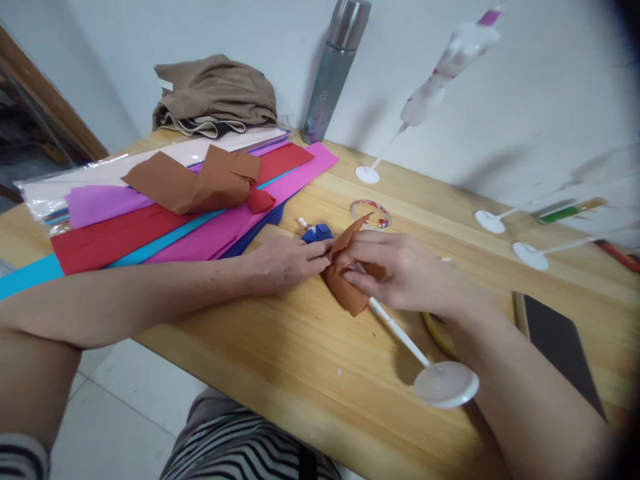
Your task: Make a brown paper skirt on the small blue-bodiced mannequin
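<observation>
A piece of brown crepe paper (353,293) is wrapped partly around a white stick (400,331) with a round white base (447,385). The stick lies tilted, its base toward me. My right hand (400,270) pinches the brown paper around the stick. My left hand (285,263) has its fingertips closed on the paper's left side. Just beyond my left fingers a small blue wrapped piece with a white tip (317,233) shows; whether it joins the stick is hidden by my hands.
Crepe paper strips in red (125,233), pink (200,233) and blue lie at left, topped by a loose brown piece (200,183). Behind stand folded cloth (215,93) and a thermos (333,80). White stands (367,175), a tape roll (370,215) and a dark phone-like slab (560,347) are rightward.
</observation>
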Available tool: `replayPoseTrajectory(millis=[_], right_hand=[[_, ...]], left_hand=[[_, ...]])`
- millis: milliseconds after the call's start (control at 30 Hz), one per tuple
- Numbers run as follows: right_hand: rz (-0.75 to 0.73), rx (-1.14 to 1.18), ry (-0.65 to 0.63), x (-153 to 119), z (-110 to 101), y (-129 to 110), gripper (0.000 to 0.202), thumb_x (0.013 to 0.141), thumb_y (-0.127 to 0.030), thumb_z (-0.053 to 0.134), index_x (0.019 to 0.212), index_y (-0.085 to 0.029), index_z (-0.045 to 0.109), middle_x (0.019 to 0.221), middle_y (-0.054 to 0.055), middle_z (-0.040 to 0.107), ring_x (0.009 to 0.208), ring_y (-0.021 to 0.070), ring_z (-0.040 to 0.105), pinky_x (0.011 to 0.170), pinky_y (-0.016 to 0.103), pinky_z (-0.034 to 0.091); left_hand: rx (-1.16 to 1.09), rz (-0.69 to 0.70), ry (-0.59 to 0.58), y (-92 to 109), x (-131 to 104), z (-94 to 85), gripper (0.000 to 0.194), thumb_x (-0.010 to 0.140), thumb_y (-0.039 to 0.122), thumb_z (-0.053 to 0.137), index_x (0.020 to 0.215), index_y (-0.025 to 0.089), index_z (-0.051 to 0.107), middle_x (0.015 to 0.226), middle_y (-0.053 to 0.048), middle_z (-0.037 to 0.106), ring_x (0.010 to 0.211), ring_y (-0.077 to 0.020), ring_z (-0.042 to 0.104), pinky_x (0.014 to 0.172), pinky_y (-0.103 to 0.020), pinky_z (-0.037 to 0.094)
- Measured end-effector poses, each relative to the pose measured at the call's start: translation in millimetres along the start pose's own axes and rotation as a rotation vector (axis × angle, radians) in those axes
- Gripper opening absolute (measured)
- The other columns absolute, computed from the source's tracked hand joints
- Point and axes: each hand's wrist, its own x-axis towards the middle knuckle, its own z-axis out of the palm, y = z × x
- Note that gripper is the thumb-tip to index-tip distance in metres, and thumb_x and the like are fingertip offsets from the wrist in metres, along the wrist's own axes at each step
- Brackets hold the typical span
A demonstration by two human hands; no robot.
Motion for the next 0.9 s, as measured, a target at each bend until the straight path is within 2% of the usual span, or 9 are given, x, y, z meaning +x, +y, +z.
replayPoseTrajectory(millis=[67, 167, 300, 467, 633, 733, 900], right_hand=[[-0.007, -0.009, 0.000, -0.1, -1.5, -1.3, 0.015, 0.098, -0.017, 0.055, 0.095, -0.023, 0.068, 0.094, 0.008, 0.074, 0.086, 0.0215, 0.070, 0.077, 0.036, 0.056], [-0.042, -0.040, 0.015, -1.0, -4.6, -3.8, 0.017, 0.100, -0.018, 0.054, 0.095, -0.021, 0.070, 0.096, 0.009, 0.075, 0.086, 0.0211, 0.069, 0.077, 0.036, 0.056], [-0.040, -0.120, -0.017, -2.4, -9.7, -9.0, 0.020, 0.101, -0.018, 0.053, 0.096, -0.020, 0.072, 0.097, 0.009, 0.076, 0.086, 0.0215, 0.070, 0.078, 0.035, 0.056], [-0.050, -0.254, -0.024, -5.2, -13.2, -17.5, 0.020, 0.098, -0.017, 0.055, 0.095, -0.022, 0.073, 0.090, 0.007, 0.074, 0.077, 0.0214, 0.068, 0.070, 0.034, 0.051], [-0.025, -0.383, -0.077, -9.6, -15.6, -27.1, 0.022, 0.099, -0.018, 0.052, 0.091, -0.018, 0.073, 0.087, 0.009, 0.074, 0.072, 0.0213, 0.067, 0.067, 0.035, 0.049], [-0.016, -0.401, -0.111, -10.9, -16.7, -30.1, 0.024, 0.099, -0.017, 0.052, 0.091, -0.015, 0.074, 0.083, 0.009, 0.073, 0.069, 0.0213, 0.066, 0.066, 0.035, 0.048], [-0.038, -0.380, -0.087, -11.1, -16.8, -29.0, 0.021, 0.098, -0.016, 0.055, 0.093, -0.014, 0.076, 0.083, 0.009, 0.073, 0.068, 0.0224, 0.068, 0.064, 0.035, 0.050]], left_hand=[[0.092, 0.077, -0.107, -0.3, 1.7, -4.7, 0.046, 0.105, 0.018, 0.038, 0.146, 0.019, 0.059, 0.159, -0.009, 0.058, 0.091, -0.0172, 0.071, 0.063, -0.029, 0.046], [0.133, 0.094, -0.151, -1.4, 3.8, -10.2, 0.048, 0.105, 0.017, 0.037, 0.149, 0.017, 0.057, 0.159, -0.013, 0.057, 0.086, -0.0166, 0.070, 0.059, -0.030, 0.044], [0.164, 0.089, -0.162, 0.0, 3.6, -11.3, 0.050, 0.105, 0.015, 0.035, 0.149, 0.018, 0.057, 0.159, -0.012, 0.056, 0.087, -0.0165, 0.070, 0.058, -0.028, 0.043], [0.191, 0.070, -0.138, 3.3, 2.4, -9.1, 0.051, 0.106, 0.014, 0.031, 0.150, 0.019, 0.057, 0.164, -0.009, 0.052, 0.084, -0.0154, 0.068, 0.059, -0.029, 0.045], [0.191, 0.088, -0.165, 3.9, 3.4, -8.1, 0.050, 0.105, 0.013, 0.034, 0.149, 0.017, 0.056, 0.160, -0.013, 0.054, 0.088, -0.0178, 0.071, 0.061, -0.030, 0.048], [0.191, 0.084, -0.128, 3.4, 3.0, -7.2, 0.051, 0.105, 0.011, 0.033, 0.151, 0.016, 0.053, 0.158, -0.013, 0.055, 0.091, -0.0180, 0.071, 0.064, -0.030, 0.050], [0.187, 0.091, -0.125, 1.9, 3.6, -6.0, 0.047, 0.106, 0.016, 0.038, 0.148, 0.018, 0.057, 0.155, -0.013, 0.059, 0.087, -0.0167, 0.073, 0.060, -0.029, 0.049]])
